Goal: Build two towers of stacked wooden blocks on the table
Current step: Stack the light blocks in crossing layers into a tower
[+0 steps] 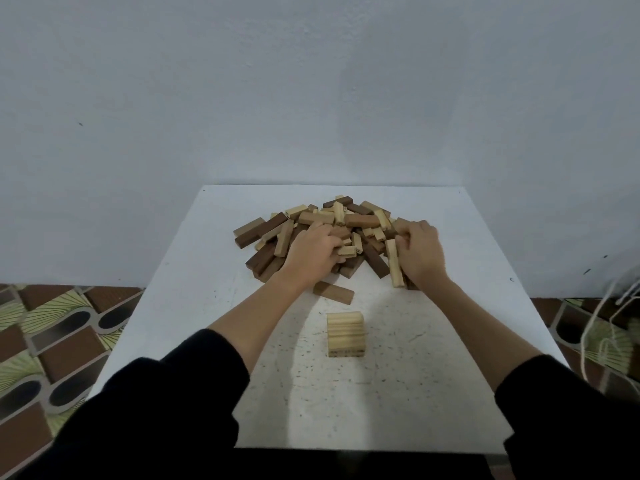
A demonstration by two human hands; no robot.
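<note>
- We're looking down on a white bench that fills the middle of the frame, its surface speckled toward the lower centre.
- A loose pile of wooden blocks sits at the centre of the frame, toward the far half of the bench, light and dark pieces jumbled at all angles.
- Our left hand is in the left side of the pile, palm down, fingers curled in among the blocks; we can't tell which piece it has hold of, if any.
- Our right hand is at the pile's right edge, fingers curled round a pale block that runs lengthwise toward us just left of the knuckles.
- One brown block lies flat and alone just below the pile, between our two forearms, slightly angled.
- Lower still, right of centre, we've got a low square layer of pale blocks set side by side, touching each other, well apart from the pile.
- That layer is the only neat stack we can see; no second one shows on the bench.
- Black sleeves cover both our arms from the elbows down to the bottom corners.
- A plain pale wall takes up the whole upper half of the frame.
- Patterned brown and green floor tiles show at lower left and lower right.
- A pale cord hangs loose at the right edge.
</note>
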